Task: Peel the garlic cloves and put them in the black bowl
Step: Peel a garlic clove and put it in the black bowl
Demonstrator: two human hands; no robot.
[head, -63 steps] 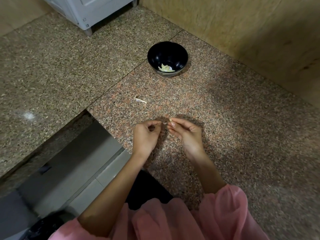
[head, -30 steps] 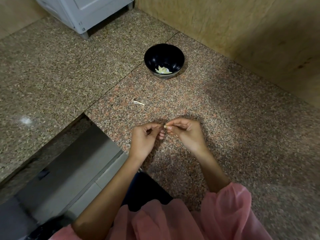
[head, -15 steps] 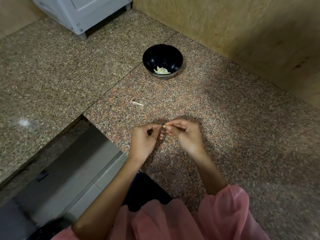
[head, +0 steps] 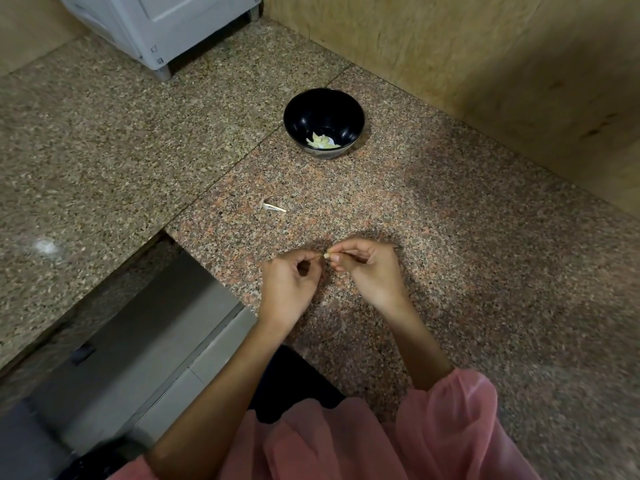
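A small pale garlic clove [head: 326,253] sits between the two hands above the front part of the granite worktop [head: 450,237], near the inner corner where the front edge steps back. Only its light tip shows, poking out toward the left hand; most of it is hidden, so its long axis cannot be told for certain, though it seems to lie roughly left to right.

The right hand [head: 367,271] has its fingers curled, thumb and forefinger pinching the clove at their tips. The left hand [head: 289,282] is also curled, its thumb and forefinger tips brought up to the clove's exposed end; whether they actually nip the skin or only touch it cannot be told.

Farther back on the worktop, toward the wall, stands the black bowl [head: 323,114], upright, well apart from the hands. At its bottom lie a few pale peeled cloves [head: 322,141].

Between bowl and hands, a thin white scrap of garlic stem [head: 273,207] lies flat on the stone.

A pink sleeve [head: 450,427] covers the right forearm near the front edge.
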